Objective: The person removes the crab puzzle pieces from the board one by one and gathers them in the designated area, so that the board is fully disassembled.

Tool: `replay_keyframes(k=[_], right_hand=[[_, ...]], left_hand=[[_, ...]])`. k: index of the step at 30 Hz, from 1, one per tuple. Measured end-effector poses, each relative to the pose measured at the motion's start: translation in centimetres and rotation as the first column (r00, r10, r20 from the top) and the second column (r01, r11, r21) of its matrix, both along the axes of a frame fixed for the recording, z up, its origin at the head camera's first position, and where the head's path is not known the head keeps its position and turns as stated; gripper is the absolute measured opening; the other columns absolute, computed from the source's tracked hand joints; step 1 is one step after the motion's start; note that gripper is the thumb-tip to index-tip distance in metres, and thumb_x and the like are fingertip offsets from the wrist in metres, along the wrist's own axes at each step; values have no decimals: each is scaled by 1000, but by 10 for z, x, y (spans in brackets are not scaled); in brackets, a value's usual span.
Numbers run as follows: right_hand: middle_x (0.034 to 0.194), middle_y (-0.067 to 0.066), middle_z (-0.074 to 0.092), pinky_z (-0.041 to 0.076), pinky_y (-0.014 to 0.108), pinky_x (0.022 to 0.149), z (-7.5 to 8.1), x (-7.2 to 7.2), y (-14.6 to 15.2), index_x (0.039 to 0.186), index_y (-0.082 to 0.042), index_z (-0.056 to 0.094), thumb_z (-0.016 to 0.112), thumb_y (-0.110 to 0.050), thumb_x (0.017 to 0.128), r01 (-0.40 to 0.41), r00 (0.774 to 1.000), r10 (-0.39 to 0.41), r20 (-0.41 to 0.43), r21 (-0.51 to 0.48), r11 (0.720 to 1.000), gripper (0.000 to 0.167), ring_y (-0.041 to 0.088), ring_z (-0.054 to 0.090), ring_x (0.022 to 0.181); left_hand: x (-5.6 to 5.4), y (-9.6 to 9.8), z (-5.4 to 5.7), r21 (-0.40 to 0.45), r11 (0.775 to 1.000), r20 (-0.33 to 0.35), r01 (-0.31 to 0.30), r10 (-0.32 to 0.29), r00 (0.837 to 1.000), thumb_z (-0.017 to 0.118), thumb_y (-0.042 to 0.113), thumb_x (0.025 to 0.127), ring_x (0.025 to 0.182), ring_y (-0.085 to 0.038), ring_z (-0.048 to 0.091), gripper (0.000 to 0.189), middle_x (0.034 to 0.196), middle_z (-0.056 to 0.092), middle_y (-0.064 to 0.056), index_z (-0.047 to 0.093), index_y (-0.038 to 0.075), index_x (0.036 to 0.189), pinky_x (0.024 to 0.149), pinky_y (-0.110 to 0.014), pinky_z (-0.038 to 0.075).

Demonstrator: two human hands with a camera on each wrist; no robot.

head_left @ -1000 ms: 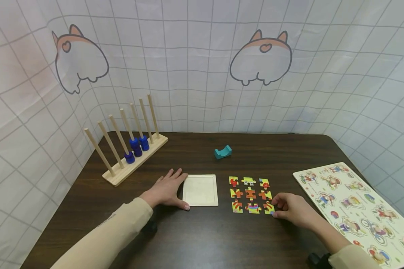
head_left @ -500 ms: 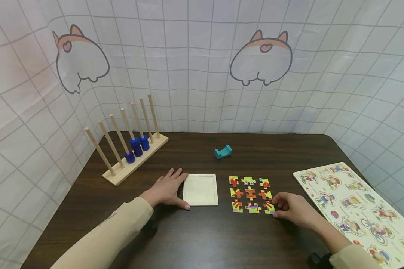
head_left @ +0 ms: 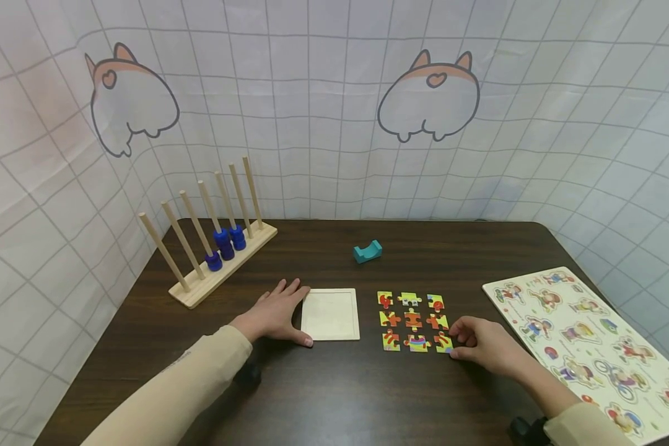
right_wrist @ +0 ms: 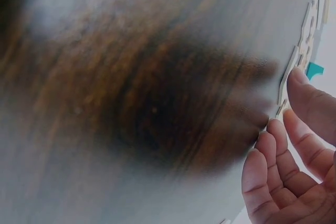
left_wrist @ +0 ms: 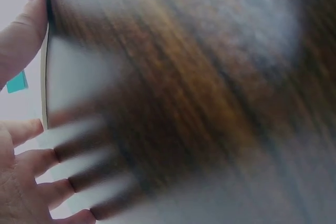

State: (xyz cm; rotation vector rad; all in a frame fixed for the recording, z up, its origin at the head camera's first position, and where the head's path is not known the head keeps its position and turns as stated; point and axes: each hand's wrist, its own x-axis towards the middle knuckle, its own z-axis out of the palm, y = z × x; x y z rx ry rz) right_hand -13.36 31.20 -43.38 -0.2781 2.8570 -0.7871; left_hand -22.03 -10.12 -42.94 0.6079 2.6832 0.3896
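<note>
My left hand (head_left: 272, 314) lies with spread fingers at the left side of a square, shallow wooden tray (head_left: 330, 314). Its thumb is by the tray's lower left corner, its index fingertip by the upper left one. Right of the tray, colourful jigsaw pieces (head_left: 413, 319) lie apart in three rows of three. My right hand (head_left: 487, 345) is at the bottom right jigsaw piece (head_left: 443, 342), thumb and index fingertips apart along its right edge, other fingers loosely bent. In the right wrist view, the thumb (right_wrist: 310, 98) stands beside the pieces' edges (right_wrist: 289, 74).
A teal curved block (head_left: 368, 251) sits behind the tray and pieces. At the back left stands a wooden peg rack (head_left: 201, 291) carrying several blue rings (head_left: 224, 243). A large picture puzzle board (head_left: 563, 316) lies on the right, beside my right forearm. A white gridded curtain (head_left: 334, 173) surrounds the table.
Both hands stay in place, and so do the tray and pieces. The head view has shifted very slightly.
</note>
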Motion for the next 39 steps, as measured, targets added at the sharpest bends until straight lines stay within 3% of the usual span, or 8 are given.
replay_keyframes(k=[22, 30, 35, 39], right_hand=[[87, -2, 64, 48, 25, 67, -1, 0, 0, 103, -9, 69, 86, -22, 82, 13, 1000, -13, -1, -10, 1000, 30, 9, 57, 77], [88, -2, 66, 49, 25, 68, 1, -2, 2, 104, -8, 69, 85, -24, 83, -12, 1000, 11, -23, -12, 1000, 31, 9, 58, 78], [96, 3, 71, 54, 34, 74, 8, -6, 4, 108, -6, 69, 83, -25, 86, -20, 998, 21, -65, 18, 1000, 33, 15, 65, 86], [113, 17, 72, 57, 50, 84, 21, -13, 4, 122, 1, 67, 79, -30, 91, -32, 995, 38, -95, 63, 998, 45, 33, 70, 101]], left_hand=[[-1, 0, 3, 29, 1000, 22, -1, 0, 1000, 86, 55, 76, 157, -49, 13, 113, 170, 19, -22, 29, 8, 162, 120, -70, 19], [-5, 0, 4, 39, 999, 27, -14, 13, 1000, 76, 58, 85, 155, -49, 19, 105, 168, 23, -23, 27, 8, 162, 118, -71, 23], [-9, 0, 9, 13, 1000, 8, -18, 18, 1000, 69, 61, 89, 154, -50, 23, 101, 167, 25, -24, 27, 6, 162, 118, -69, 26], [-15, -1, 21, -26, 999, -24, -27, 26, 999, 64, 64, 91, 154, -50, 22, 100, 168, 24, -24, 25, 6, 162, 119, -69, 26]])
